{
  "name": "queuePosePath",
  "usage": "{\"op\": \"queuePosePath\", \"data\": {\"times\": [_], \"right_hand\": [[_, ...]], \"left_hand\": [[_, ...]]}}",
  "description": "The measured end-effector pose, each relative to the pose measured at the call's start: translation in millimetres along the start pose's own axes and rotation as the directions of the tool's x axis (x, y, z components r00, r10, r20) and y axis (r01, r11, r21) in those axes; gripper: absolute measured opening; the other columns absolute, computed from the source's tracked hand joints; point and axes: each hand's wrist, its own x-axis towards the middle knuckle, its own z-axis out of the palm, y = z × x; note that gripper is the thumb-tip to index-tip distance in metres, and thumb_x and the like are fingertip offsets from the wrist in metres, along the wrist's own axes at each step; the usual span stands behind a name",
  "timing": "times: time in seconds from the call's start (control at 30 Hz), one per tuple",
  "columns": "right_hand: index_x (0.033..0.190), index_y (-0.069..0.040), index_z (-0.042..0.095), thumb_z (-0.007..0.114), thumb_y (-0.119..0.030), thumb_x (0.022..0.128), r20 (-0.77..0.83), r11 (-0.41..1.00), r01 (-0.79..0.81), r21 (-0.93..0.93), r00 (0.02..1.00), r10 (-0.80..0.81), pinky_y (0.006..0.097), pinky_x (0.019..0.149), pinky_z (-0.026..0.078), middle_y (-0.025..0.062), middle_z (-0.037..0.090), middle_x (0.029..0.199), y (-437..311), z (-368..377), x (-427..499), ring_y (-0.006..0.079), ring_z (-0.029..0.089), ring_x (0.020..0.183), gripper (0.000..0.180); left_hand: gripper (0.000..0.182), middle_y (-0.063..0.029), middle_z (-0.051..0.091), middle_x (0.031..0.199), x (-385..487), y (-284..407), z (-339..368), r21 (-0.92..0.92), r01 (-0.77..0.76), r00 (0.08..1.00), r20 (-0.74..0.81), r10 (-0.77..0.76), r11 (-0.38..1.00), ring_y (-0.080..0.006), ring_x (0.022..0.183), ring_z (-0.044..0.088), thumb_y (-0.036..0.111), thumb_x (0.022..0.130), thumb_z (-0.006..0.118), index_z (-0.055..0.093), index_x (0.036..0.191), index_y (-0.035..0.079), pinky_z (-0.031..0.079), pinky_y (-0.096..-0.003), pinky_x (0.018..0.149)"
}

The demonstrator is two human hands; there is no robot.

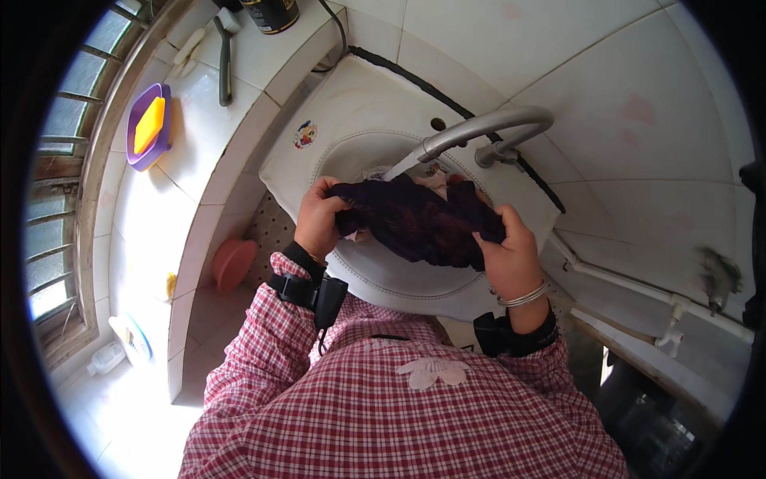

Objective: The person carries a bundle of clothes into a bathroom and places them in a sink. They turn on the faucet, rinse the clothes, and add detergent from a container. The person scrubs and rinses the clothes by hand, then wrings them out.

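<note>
A wet dark purple cloth (419, 221) is stretched between my two hands above a white washbasin (383, 269). My left hand (320, 215) pinches its left end, and my right hand (513, 254) grips the right end. Water runs from the curved metal faucet (491, 129) and falls behind the cloth's upper edge. Under and behind the cloth, part of a pale pink fabric (437, 181) shows in the basin. The cloth hides much of the bowl, so how much fabric lies there cannot be seen.
On the tiled ledge at left are a purple soap dish (136, 157) with a yellow bar (149, 126), a dark-handled brush (225, 66) and a black container (272, 15). A pink plastic basin (233, 263) sits below. White pipes (634, 287) run along the right wall.
</note>
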Motion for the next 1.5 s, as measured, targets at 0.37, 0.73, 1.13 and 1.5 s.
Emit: {"op": "queuePosePath", "data": {"times": [0.37, 0.73, 1.13, 1.5], "right_hand": [[0.145, -0.010, 0.029, 0.062, -0.013, 0.086, 0.186, 0.937, 0.055, -0.346, 0.983, 0.011, 0.0461, 0.102, 0.042, 0.0257, 0.024, 0.149, 80.8, 98.6, 58.5, 0.0455, 0.043, 0.126, 0.068], [0.149, -0.023, 0.029, 0.063, -0.029, 0.089, 0.489, 0.736, 0.125, -0.665, 0.818, 0.303, 0.0590, 0.101, 0.041, 0.0160, 0.008, 0.158, 109.7, 138.9, 58.2, 0.0445, 0.023, 0.140, 0.069], [0.132, -0.014, 0.055, 0.053, -0.023, 0.092, 0.505, 0.674, 0.178, -0.717, 0.799, 0.326, 0.0587, 0.100, 0.038, 0.0142, 0.034, 0.147, 113.6, 145.8, 75.2, 0.0395, 0.030, 0.135, 0.041], [0.154, -0.016, 0.010, 0.059, -0.034, 0.090, 0.445, 0.711, 0.026, -0.702, 0.796, 0.410, 0.0577, 0.109, 0.028, 0.0305, 0.009, 0.154, 115.3, 145.2, 29.9, 0.0560, 0.022, 0.136, 0.083]], "left_hand": [[0.082, -0.0263, 0.028, 0.149, 18.5, -39.5, -0.3, 0.987, -0.040, 0.999, 0.037, 0.024, 0.153, -0.0426, 0.133, 0.037, 0.035, 0.078, 0.072, 0.033, 0.145, 0.009, 0.039, -0.0465, 0.105], [0.081, -0.0120, 0.027, 0.154, 30.3, -70.4, 32.9, 0.825, -0.278, 0.953, 0.174, -0.247, -0.492, -0.0411, 0.142, 0.021, 0.047, 0.077, 0.071, 0.034, 0.147, 0.026, 0.030, -0.0675, 0.103], [0.070, -0.0110, 0.036, 0.148, 50.9, -91.2, 31.8, 0.758, -0.304, 0.942, 0.150, -0.300, -0.577, -0.0382, 0.136, 0.033, 0.043, 0.079, 0.069, 0.043, 0.141, 0.023, 0.032, -0.0656, 0.101], [0.087, -0.0141, 0.024, 0.155, 32.1, -99.4, 65.7, 0.798, -0.204, 0.965, 0.067, -0.253, -0.567, -0.0519, 0.139, 0.018, 0.039, 0.081, 0.068, 0.019, 0.152, 0.032, 0.027, -0.0770, 0.097]]}}
